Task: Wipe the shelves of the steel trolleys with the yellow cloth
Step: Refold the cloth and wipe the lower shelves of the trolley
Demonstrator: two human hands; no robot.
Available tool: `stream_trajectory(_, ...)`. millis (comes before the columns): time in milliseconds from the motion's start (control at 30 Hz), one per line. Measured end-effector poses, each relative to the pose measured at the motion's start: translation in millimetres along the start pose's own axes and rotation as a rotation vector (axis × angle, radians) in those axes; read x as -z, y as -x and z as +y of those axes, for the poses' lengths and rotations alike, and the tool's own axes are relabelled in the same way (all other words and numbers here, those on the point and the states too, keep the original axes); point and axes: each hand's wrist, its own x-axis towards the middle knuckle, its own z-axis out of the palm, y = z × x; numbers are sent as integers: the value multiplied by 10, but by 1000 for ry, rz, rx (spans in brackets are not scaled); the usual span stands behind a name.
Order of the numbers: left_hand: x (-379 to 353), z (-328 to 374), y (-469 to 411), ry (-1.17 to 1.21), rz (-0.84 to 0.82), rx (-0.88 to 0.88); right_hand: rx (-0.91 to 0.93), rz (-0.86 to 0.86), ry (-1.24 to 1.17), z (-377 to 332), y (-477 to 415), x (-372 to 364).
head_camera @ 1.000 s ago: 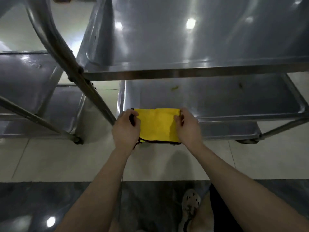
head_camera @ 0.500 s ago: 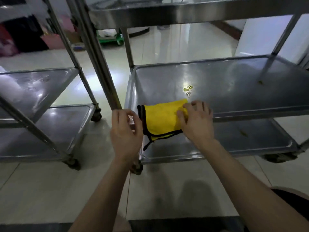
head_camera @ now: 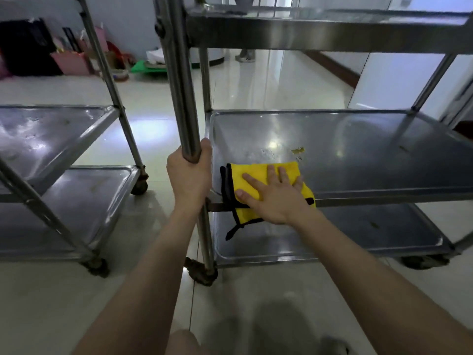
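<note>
Roll risk: the trolley sits on casters (head_camera: 202,272), so I reckon a hard shove across the middle shelf (head_camera: 358,160) could send it rolling. The grip on the post (head_camera: 179,85) looks like the only brake, and if it slips the whole thing scoots.
Drop risk: part of the cloth (head_camera: 256,171) hangs over the shelf's front lip just right of the post. A loose flap and a black loop dangle toward the bottom shelf (head_camera: 358,234). A sideways swipe could pull it off the edge or snag it.
Smear risk: there's a yellowish gunk spot (head_camera: 298,150) further right of the post, just past the cloth's far corner. A flat, dry pass might spread it rather than lift it.
Left hand (head_camera: 189,175): wrapped right around the post, fingers and thumb closed on it.
Right hand (head_camera: 273,198): flat, with the fingers spread, pressing down on the cloth and not gripping it.
Cloth spot: the middle shelf's near corner, just beside the post.
Cloth look: bright yellow with black edging, folded into a thick pad with the layers showing on the post side. It's soft and floppy, I'd guess.
Also: there's a second trolley (head_camera: 51,134) left of the post, well apart.
</note>
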Motion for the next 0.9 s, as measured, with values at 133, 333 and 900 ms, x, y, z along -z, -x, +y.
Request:
stream_trajectory(133,-61,-34,-27,22,9,-2,-60,-58,6,-7,-704,43)
stream_trajectory(333,-79,-82,6,43,30,-36,-92,-48,5,-116,-1953,235)
stream_trajectory(900,-70,42,13,6,62,-39,131,5,32,-184,-596,-99)
